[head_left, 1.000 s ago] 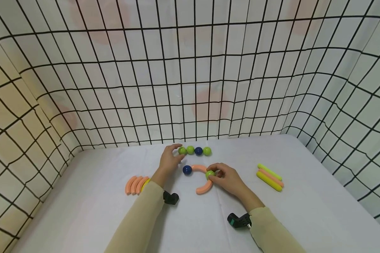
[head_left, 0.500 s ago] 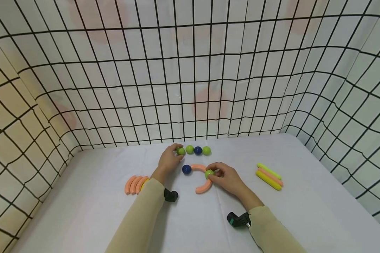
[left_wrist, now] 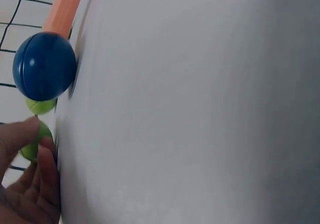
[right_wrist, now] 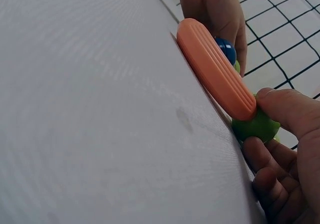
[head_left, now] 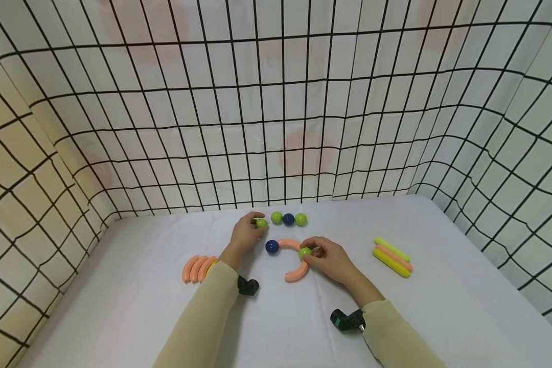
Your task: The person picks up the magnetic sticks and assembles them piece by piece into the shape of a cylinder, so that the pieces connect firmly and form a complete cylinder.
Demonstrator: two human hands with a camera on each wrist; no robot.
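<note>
My left hand [head_left: 247, 234] pinches a green ball [head_left: 261, 223] between thumb and fingers, just left of a short row at the back. That row has a green ball [head_left: 276, 217], a navy ball [head_left: 288, 219] and another green ball [head_left: 301, 220]. My right hand [head_left: 332, 259] grips a green ball [right_wrist: 256, 126] that joins two curved orange pieces. The upper curved piece [head_left: 289, 244] runs left to a navy ball [head_left: 272, 247]; the lower curved piece [right_wrist: 215, 69] bends toward me with its far end free. In the left wrist view, the navy ball [left_wrist: 45, 67] looms large before the left hand.
Several curved orange pieces [head_left: 194, 269] and a yellow one [head_left: 210, 268] lie at left, partly behind the left sleeve. At right lie straight sticks: lime [head_left: 392, 250], orange [head_left: 394, 258] and yellow [head_left: 390, 263]. A white cloth with black grid lines [head_left: 282, 122] stands behind the white table [head_left: 285, 327].
My left hand has drawn the leftmost green ball out of the back row, slightly left and toward me, opening a gap. The right hand stays on its green ball.
</note>
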